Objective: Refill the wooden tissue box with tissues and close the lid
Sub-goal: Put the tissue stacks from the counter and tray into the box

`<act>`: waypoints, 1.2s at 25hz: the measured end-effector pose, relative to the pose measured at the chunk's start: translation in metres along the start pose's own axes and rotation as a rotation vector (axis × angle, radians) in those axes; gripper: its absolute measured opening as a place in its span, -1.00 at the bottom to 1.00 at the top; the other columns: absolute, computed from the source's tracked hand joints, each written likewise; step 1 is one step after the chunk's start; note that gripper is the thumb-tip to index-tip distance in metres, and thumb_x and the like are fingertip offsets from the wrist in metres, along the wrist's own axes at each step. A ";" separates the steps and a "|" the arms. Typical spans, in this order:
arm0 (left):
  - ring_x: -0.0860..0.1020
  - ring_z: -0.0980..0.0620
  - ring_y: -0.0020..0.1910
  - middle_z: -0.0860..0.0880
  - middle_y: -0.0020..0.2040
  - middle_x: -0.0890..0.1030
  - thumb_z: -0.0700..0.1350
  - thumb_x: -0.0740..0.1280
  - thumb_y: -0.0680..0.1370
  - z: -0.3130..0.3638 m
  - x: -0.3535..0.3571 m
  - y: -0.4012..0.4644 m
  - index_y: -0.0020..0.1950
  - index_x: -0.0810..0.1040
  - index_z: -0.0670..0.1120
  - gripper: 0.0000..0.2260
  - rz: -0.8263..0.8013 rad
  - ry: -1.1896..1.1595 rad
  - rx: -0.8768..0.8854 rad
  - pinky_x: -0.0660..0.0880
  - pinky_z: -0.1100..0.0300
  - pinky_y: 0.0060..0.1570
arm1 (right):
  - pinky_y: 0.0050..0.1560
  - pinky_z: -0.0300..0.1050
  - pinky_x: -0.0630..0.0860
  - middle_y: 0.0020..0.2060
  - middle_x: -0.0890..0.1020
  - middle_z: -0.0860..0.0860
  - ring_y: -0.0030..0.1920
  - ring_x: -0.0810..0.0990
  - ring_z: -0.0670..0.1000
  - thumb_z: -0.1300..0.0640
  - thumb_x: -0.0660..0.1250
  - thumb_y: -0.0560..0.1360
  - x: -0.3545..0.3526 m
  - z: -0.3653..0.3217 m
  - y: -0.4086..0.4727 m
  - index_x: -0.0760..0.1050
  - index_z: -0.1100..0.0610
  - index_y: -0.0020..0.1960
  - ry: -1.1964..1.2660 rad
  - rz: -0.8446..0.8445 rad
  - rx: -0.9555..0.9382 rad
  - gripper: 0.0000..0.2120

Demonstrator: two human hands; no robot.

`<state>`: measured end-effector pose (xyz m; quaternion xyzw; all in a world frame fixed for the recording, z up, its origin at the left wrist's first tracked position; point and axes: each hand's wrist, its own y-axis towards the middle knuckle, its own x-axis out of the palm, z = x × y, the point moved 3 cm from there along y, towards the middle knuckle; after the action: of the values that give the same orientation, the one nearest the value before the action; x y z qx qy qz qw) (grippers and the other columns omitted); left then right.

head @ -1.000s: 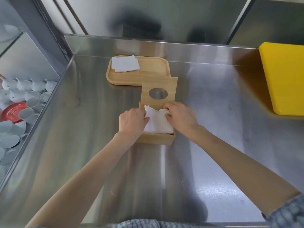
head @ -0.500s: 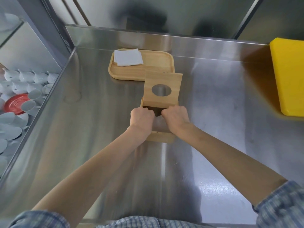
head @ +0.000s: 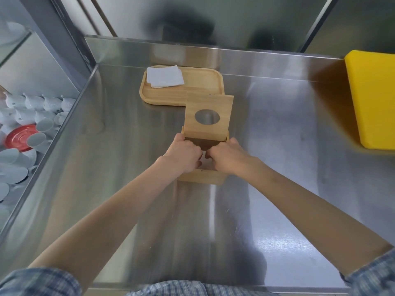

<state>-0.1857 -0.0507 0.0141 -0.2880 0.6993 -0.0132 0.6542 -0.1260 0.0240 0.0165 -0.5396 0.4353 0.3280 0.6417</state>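
Pressing tissues (head: 204, 162) down into the box (head: 202, 178) with both hands (head: 181, 153) (head: 228, 155) curled narrow, I see the lid (head: 208, 115) upright just beyond my grip, equally near either hand.

Steel counter (head: 277, 146) — wooden tray (head: 203, 90), tissue box (head: 203, 178), yellow board (head: 374, 97).

Blue-and-white checked shirt, sleeves (head: 38, 280) pushed up, forearms and hands bare.
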 end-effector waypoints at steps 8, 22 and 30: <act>0.44 -0.07 0.26 -0.05 0.14 0.61 -0.08 -0.07 0.62 -0.003 0.009 0.006 0.16 0.53 -0.07 -0.61 -0.256 0.114 0.107 -0.17 -0.08 0.49 | 0.28 0.04 0.26 0.13 0.58 0.10 0.22 0.48 0.16 0.26 0.07 0.54 0.016 0.000 0.011 0.48 0.10 0.23 -0.005 -0.258 0.061 -0.65; 0.49 -0.18 0.22 -0.07 0.26 0.56 -0.04 0.14 0.57 -0.080 -0.056 -0.036 0.28 0.46 0.02 -0.70 0.436 -0.491 -0.149 0.44 0.03 0.12 | 0.37 -0.08 0.31 0.38 0.45 0.02 0.38 0.40 0.06 0.07 0.17 0.57 -0.071 0.026 -0.017 0.32 0.05 0.41 0.449 0.194 0.032 -0.59; 0.46 -0.19 0.25 -0.12 0.28 0.53 0.01 0.14 0.56 -0.131 -0.078 -0.030 0.31 0.42 0.04 -0.67 0.412 -0.484 -0.301 0.42 -0.01 0.17 | 0.34 -0.13 0.35 0.36 0.47 0.04 0.35 0.43 0.04 0.11 0.17 0.58 -0.118 0.025 0.013 0.31 0.10 0.40 0.509 0.335 0.030 -0.60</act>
<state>-0.2962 -0.0895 0.1158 -0.2289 0.5616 0.2908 0.7400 -0.1805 0.0568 0.1203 -0.5156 0.6700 0.2770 0.4567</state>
